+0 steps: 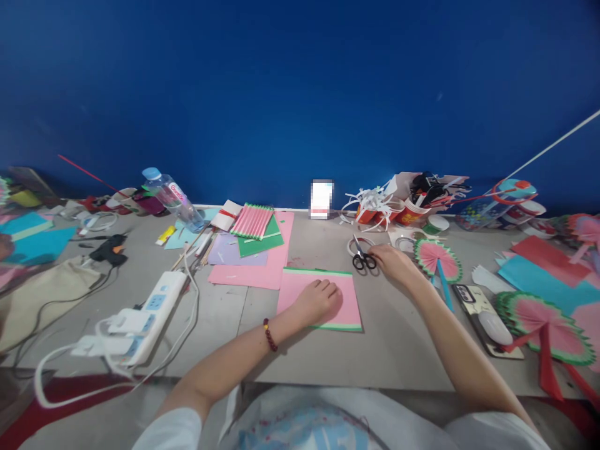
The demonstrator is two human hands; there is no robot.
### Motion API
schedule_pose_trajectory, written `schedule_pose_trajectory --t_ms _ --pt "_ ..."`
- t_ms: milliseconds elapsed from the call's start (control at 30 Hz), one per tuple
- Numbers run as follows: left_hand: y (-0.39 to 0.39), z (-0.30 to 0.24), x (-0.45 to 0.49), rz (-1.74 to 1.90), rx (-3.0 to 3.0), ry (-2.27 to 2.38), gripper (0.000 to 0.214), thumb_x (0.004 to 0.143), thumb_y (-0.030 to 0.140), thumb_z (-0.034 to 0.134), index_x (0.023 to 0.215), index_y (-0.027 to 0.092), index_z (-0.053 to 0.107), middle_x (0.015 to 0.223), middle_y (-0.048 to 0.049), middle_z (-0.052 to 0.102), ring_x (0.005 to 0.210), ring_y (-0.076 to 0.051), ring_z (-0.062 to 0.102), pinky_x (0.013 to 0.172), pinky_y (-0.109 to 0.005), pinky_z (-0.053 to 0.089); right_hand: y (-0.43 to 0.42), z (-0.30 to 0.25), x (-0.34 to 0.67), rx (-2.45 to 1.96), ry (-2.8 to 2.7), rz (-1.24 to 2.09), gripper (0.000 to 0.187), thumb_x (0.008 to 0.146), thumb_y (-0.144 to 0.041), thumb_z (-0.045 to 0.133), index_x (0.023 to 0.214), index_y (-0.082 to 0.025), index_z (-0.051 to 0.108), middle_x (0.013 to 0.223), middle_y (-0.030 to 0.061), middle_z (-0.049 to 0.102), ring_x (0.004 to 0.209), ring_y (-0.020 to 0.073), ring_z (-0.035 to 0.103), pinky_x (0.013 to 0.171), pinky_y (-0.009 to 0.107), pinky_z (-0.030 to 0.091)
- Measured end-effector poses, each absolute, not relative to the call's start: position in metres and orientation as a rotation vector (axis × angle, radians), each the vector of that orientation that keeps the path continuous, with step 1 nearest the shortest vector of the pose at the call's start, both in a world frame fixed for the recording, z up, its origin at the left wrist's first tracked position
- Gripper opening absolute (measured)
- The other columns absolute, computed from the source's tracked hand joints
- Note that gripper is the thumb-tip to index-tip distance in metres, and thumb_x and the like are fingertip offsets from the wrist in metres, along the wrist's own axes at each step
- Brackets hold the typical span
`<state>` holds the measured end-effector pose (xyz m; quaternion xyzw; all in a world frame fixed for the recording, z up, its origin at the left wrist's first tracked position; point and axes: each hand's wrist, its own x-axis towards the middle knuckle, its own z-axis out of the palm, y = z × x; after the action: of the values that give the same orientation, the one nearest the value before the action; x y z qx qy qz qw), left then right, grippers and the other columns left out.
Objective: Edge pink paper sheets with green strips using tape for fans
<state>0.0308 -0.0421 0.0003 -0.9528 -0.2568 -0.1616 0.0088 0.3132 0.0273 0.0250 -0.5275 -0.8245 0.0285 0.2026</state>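
My left hand (317,301) lies on a pink paper sheet with green edges (342,287) in the middle of the table, fingers curled under and pressing it down. My right hand (392,260) reaches forward to black-handled scissors (362,256) just beyond the sheet, its fingertips touching the handles. I cannot tell whether the fingers have closed round them. A beaded bracelet (269,334) is on my left wrist.
Paper fans in pink and green (439,259) (546,319) lie at the right beside a phone (473,300). Folded pink paper (253,220), coloured sheets and a water bottle (172,198) sit behind. A power strip (152,309) with cables and a glue gun (109,248) lie left.
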Motion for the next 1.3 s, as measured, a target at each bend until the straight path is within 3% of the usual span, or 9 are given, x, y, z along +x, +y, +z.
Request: schedule_pose_trajectory --t_ms 200,400,500,600,733,833,1000,1167,1300 --pt "-0.045 0.005 0.034 -0.540 -3.056 -0.534 0.024 0.088 0.013 0.050 0.112 0.017 0.053 0.111 -0.0103 0.060 0.102 -0.020 0.053 0.082 -0.034 0.043 0.022 0.046 0.308 -1.458 -2.543 -0.130 0.026 0.078 -0.008 0.048 0.085 -0.023 0.068 0.083 0.0066 0.065 0.081 0.0217 0.057 0.071 0.032 0.042" --pt "-0.045 0.005 0.033 -0.518 -3.039 -0.579 0.021 0.090 0.015 0.048 0.110 0.016 0.054 0.110 -0.0101 0.060 0.099 -0.020 0.054 0.081 -0.033 0.044 0.005 0.078 0.291 -1.595 -2.287 -0.214 0.024 0.079 -0.005 0.046 0.086 -0.019 0.064 0.091 0.0113 0.063 0.090 0.0253 0.055 0.079 0.037 0.041" --pt "-0.045 0.003 0.033 -0.524 -3.057 -0.621 0.022 0.088 0.015 0.049 0.110 0.016 0.054 0.111 -0.0106 0.060 0.099 -0.021 0.054 0.082 -0.034 0.044 -0.002 0.079 0.271 -1.521 -2.051 0.000 0.018 0.087 -0.018 0.044 0.096 -0.020 0.060 0.099 0.0097 0.064 0.093 0.0239 0.057 0.082 0.038 0.043" --pt "-0.045 0.000 0.033 -0.585 -3.102 -0.659 0.026 0.084 0.014 0.052 0.110 0.015 0.054 0.110 -0.0117 0.060 0.100 -0.023 0.055 0.084 -0.036 0.045 -0.010 0.058 0.236 -1.371 -1.725 0.516 0.018 0.090 -0.033 0.043 0.097 -0.020 0.053 0.080 0.0043 0.064 0.068 0.0173 0.060 0.064 0.032 0.049" --pt "-0.040 -0.001 0.032 -0.862 -3.240 -0.816 0.019 0.086 0.016 0.048 0.102 0.016 0.059 0.099 -0.0091 0.065 0.096 -0.020 0.058 0.086 -0.035 0.046 -0.024 0.019 0.188 -1.186 -1.402 0.927 0.024 0.090 -0.043 0.044 0.092 -0.020 0.049 0.068 0.0006 0.061 0.061 0.0150 0.061 0.054 0.026 0.049" --pt "-0.035 0.002 0.029 -1.119 -3.380 -0.967 0.015 0.084 0.014 0.048 0.089 0.018 0.062 0.093 -0.0063 0.067 0.092 -0.018 0.059 0.084 -0.032 0.047 -0.035 0.000 0.171 -1.130 -1.371 0.920 0.020 0.091 -0.041 0.044 0.094 -0.022 0.049 0.075 0.0020 0.063 0.067 0.0153 0.063 0.062 0.029 0.052" --pt "-0.027 0.012 0.018 -1.713 -3.153 -1.564 0.016 0.083 0.020 0.050 0.068 0.017 0.056 0.069 -0.0020 0.060 0.066 -0.013 0.056 0.064 -0.027 0.047 -0.044 -0.012 0.169 -1.182 -1.511 0.756 0.015 0.091 -0.036 0.044 0.096 -0.023 0.050 0.085 0.0048 0.065 0.074 0.0173 0.063 0.067 0.031 0.053" --pt "-0.022 0.016 0.012 -2.100 -2.856 -1.551 0.010 0.081 0.026 0.056 0.084 0.017 0.059 0.082 -0.0029 0.058 0.071 -0.012 0.055 0.061 -0.024 0.047 -0.045 -0.017 0.169 -1.154 -1.712 0.682 0.011 0.090 -0.028 0.043 0.097 -0.022 0.050 0.087 0.0061 0.064 0.077 0.0185 0.064 0.070 0.032 0.053" --pt "-0.025 0.016 0.013 -1.967 -2.899 -1.485 0.014 0.085 0.025 0.052 0.093 0.018 0.062 0.089 -0.0051 0.061 0.078 -0.014 0.057 0.068 -0.028 0.050 -0.046 -0.016 0.168 -1.122 -1.777 0.659 0.011 0.087 -0.022 0.044 0.094 -0.023 0.052 0.093 0.0063 0.065 0.083 0.0189 0.063 0.074 0.033 0.053"
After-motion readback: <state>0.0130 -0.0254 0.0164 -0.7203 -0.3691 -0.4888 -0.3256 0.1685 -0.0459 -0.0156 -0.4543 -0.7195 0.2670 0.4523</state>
